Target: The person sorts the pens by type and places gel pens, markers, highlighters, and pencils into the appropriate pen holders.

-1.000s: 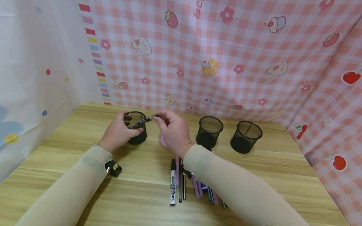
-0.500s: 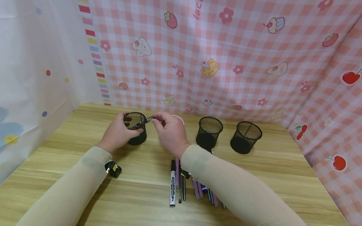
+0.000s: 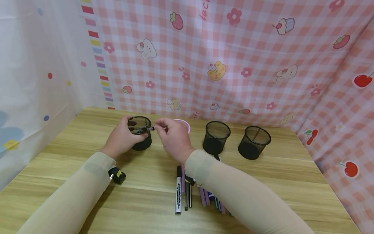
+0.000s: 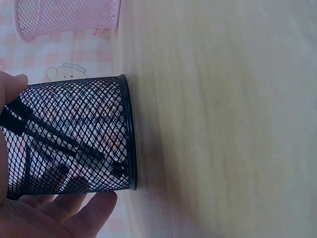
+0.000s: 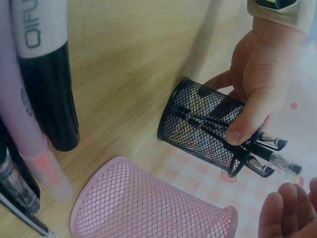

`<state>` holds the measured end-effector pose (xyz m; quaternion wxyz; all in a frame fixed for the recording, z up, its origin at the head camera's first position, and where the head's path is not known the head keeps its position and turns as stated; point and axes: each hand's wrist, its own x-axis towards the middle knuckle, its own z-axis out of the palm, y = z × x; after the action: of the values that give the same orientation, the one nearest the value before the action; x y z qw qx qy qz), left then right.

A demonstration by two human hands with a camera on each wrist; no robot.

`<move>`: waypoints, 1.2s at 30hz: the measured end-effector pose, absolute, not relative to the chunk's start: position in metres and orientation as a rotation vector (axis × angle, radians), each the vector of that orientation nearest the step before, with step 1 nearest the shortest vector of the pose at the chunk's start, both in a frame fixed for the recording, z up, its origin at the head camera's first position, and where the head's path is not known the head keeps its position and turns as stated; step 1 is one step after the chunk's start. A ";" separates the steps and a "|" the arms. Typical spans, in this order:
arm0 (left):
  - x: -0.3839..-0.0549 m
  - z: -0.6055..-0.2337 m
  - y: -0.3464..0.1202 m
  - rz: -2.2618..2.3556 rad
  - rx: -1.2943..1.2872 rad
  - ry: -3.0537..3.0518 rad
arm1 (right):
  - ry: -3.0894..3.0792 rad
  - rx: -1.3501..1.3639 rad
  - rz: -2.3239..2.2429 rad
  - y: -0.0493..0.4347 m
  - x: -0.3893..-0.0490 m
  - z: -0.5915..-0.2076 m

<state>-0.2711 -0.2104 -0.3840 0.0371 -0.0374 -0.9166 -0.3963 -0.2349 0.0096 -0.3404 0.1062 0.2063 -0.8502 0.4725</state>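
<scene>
My left hand (image 3: 120,136) grips a black mesh pen holder (image 3: 142,144) at the left of the table, thumb on the near side and fingers round the back. Three pens (image 5: 280,159) with clear caps stick out of its mouth in the right wrist view, and their shafts show through the mesh in the left wrist view. My right hand (image 3: 176,139) hovers just right of the holder's mouth. Its bent fingers (image 5: 290,206) sit a short gap from the pen ends and hold nothing. Partly behind that hand stands a pink mesh pen holder (image 5: 148,203).
Two more black mesh holders, one in the middle (image 3: 217,138) and one farther right (image 3: 253,143), stand toward the back. A white marker with black cap (image 3: 178,191) lies in front, beside purple highlighters (image 3: 204,196) and several pens, partly under my right sleeve.
The pen that my right hand pinched has gone down into the black holder, and the fingers have let go. The right hand moved slightly left and down; the left hand stayed put.
</scene>
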 end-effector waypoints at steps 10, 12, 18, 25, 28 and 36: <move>-0.271 -0.386 -0.210 -1.242 -0.122 -2.807 | -2.666 0.700 1.315 0.007 -0.234 -0.345; -0.271 -0.385 -0.210 -1.248 -0.122 -2.806 | -2.705 0.698 1.282 0.007 -0.233 -0.346; -0.270 -0.384 -0.209 -1.239 -0.124 -2.810 | -2.723 0.678 1.275 0.009 -0.232 -0.347; -0.269 -0.383 -0.210 -1.237 -0.123 -2.823 | -2.703 0.701 1.320 0.018 -0.230 -0.346; -0.269 -0.383 -0.210 -1.228 -0.116 -2.829 | -2.690 0.709 1.317 0.026 -0.229 -0.344; -0.270 -0.383 -0.211 -1.226 -0.114 -2.824 | -2.853 0.660 1.174 0.061 -0.227 -0.339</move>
<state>-0.2699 -0.2109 -0.3834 0.0306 -0.0369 -0.9162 -0.3978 -0.2269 0.0609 -0.3395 -0.0067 0.2090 -0.9043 0.3722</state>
